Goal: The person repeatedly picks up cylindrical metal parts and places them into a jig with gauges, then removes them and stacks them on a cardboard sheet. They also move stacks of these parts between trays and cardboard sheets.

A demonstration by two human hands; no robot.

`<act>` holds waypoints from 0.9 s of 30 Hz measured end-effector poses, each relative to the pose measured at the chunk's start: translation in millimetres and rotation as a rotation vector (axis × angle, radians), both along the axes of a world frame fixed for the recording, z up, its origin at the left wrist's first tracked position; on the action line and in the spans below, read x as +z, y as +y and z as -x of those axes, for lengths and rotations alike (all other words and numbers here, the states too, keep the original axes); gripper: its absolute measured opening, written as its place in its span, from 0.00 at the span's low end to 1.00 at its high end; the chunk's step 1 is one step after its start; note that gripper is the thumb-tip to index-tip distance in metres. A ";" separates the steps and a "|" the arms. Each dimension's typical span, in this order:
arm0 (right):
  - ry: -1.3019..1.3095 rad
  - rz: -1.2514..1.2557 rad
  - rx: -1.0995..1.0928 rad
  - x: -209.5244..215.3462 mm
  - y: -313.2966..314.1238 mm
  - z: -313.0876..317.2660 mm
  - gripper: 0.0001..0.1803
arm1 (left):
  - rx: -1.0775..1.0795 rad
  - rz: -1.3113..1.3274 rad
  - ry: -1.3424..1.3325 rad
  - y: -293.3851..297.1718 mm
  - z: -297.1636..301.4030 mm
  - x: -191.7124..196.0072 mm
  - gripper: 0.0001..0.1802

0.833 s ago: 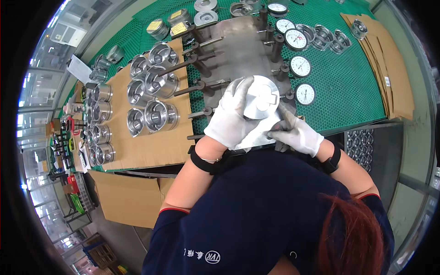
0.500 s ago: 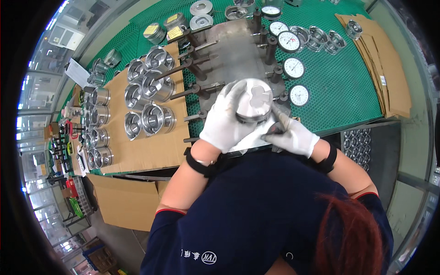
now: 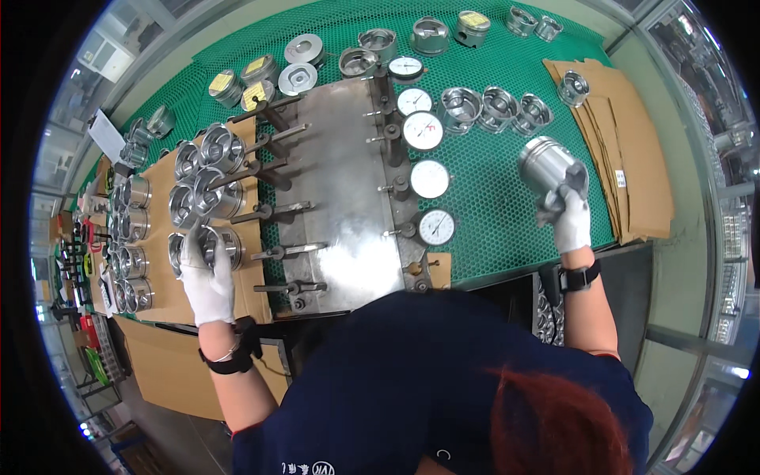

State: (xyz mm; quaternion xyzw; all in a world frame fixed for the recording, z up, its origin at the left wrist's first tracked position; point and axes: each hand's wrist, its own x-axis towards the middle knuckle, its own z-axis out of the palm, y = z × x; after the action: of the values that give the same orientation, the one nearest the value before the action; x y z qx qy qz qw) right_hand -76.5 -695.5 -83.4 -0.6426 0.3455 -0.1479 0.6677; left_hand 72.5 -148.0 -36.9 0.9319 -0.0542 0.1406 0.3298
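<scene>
My right hand [image 3: 571, 218] grips a silver metal piston [image 3: 545, 166] from its near end. That piston is tilted, with its ringed end pointing away from me, over the right part of the green mat. At the left, my left hand [image 3: 207, 277] has its fingers and thumb round the near side of another piston [image 3: 228, 244], standing on cardboard with its hollow end facing up. The fingertips are partly hidden there. Between my hands lies a steel plate fixture [image 3: 340, 174], with nothing on its top. Dial gauges [image 3: 436, 227] line its right side, and rods [image 3: 277, 252] its left.
More pistons [image 3: 134, 226] stand in rows on the cardboard sheet [image 3: 162, 289] at left. Several pistons [image 3: 499, 108] sit on the green mat [image 3: 491, 237] beyond the gauges, some with yellow labels [image 3: 224, 81]. Stacked cardboard [image 3: 633, 166] lies at the right edge, bearing one piston [image 3: 574, 87].
My hands have separated from over the plate. The right has carried its piston to the right, over the mat; the left has let go and moved left to the cardboard pistons. The view has shifted.
</scene>
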 end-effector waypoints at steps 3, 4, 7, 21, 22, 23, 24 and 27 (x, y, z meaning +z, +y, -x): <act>0.175 -0.026 -0.205 -53.6 -85.6 -24.1 0.18 | 0.075 -0.285 0.189 16.6 2.8 -18.2 0.25; 0.198 -0.089 -0.207 -72.3 -114.1 -34.1 0.19 | 0.040 -0.308 0.172 34.3 2.8 -39.8 0.26; 0.297 -0.160 -0.230 -105.9 -175.4 -67.9 0.20 | 0.197 -0.584 0.226 18.3 -6.8 -44.4 0.26; 0.076 -0.249 -0.084 -116.9 -205.3 -69.0 0.23 | 0.447 -0.025 0.568 75.1 0.3 -49.4 0.34; 0.056 -0.155 -0.082 -106.8 -186.0 -61.8 0.24 | 0.425 0.287 0.589 78.8 13.1 -43.7 0.32; 0.033 -0.074 -0.078 -85.5 -160.4 -55.0 0.24 | 0.399 0.590 0.587 80.2 26.8 -32.5 0.30; -0.021 -0.066 -0.045 -69.9 -136.8 -45.0 0.24 | 0.369 0.658 0.579 65.4 34.6 -15.4 0.27; -0.074 0.061 0.140 -1.9 -35.3 -37.3 0.23 | 0.253 0.763 0.557 -0.1 53.9 44.4 0.23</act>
State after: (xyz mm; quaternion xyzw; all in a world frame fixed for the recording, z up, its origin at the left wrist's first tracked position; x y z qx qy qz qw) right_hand -39.3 -730.8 -85.3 -0.6794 0.2704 -0.1349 0.6686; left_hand 18.6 -148.2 7.5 0.7460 0.2053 -0.0652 0.6301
